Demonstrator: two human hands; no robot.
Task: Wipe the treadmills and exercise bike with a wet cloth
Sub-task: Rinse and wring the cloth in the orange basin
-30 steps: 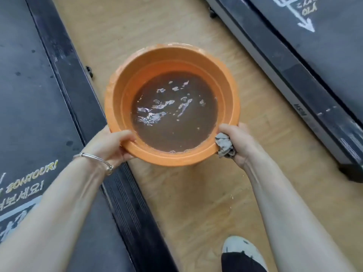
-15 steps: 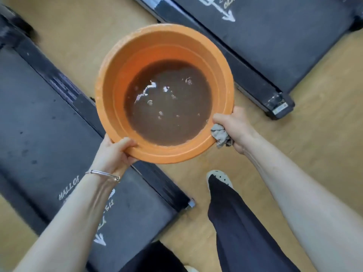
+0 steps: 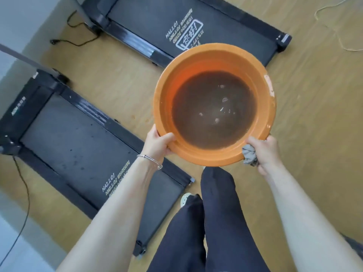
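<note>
Now lifted higher and swung away to the right: orange basin point(image 3: 163, 107) hanging over the wooden floor point(image 3: 121, 91), with both treadmills showing nearly whole, the near treadmill point(image 3: 64, 142) at left and the far treadmill point(image 3: 157, 22) beyond. Probably heading off to dump or change the water, wiping paused. Holding murky brown water point(image 3: 214, 110) in the basin, specks floating, nothing else inside. Left hand point(image 3: 157, 144) gripping the near rim, thumb hooked over the edge. Right hand point(image 3: 263, 152) clamping the rim and pinching the grey cloth point(image 3: 249, 156), bunched against it, fingers curled.
</note>
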